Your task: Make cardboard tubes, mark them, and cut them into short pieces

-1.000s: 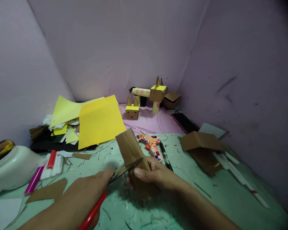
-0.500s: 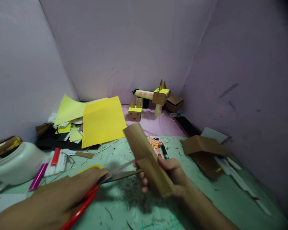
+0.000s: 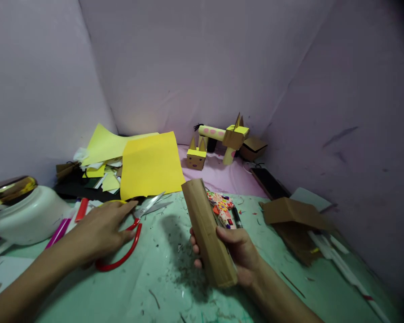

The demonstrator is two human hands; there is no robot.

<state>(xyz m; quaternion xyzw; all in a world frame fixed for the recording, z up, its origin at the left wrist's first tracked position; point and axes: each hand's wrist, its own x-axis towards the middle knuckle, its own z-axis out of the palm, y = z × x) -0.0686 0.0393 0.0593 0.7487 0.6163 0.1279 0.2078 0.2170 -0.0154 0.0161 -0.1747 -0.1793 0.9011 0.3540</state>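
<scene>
My right hand (image 3: 240, 255) grips a long folded piece of brown cardboard (image 3: 207, 233), thumb on its right edge and fingertips showing at the left. The piece stands tilted, its upper end leaning left. My left hand (image 3: 104, 233) is low over the table with thumb and fingers apart, touching or just beside the red-handled scissors (image 3: 137, 220). The scissors' blades are spread and point away to the right; part of the handles is hidden under the hand. A yellow curved edge (image 3: 116, 202) shows behind the fingers; what it belongs to is unclear.
Yellow paper sheets (image 3: 153, 166) lie at the back left. Markers (image 3: 82, 208) and a white pot (image 3: 42, 217) are at left. A small cardboard animal head (image 3: 196, 160) and a larger animal figure (image 3: 234, 137) stand behind. Cardboard scraps (image 3: 294, 213) and a phone (image 3: 269, 181) lie right.
The scissors have moved from beside the cardboard leftward and down onto the table, and my left hand has loosened from them. The cardboard has turned in my right hand. The view has shifted slightly.
</scene>
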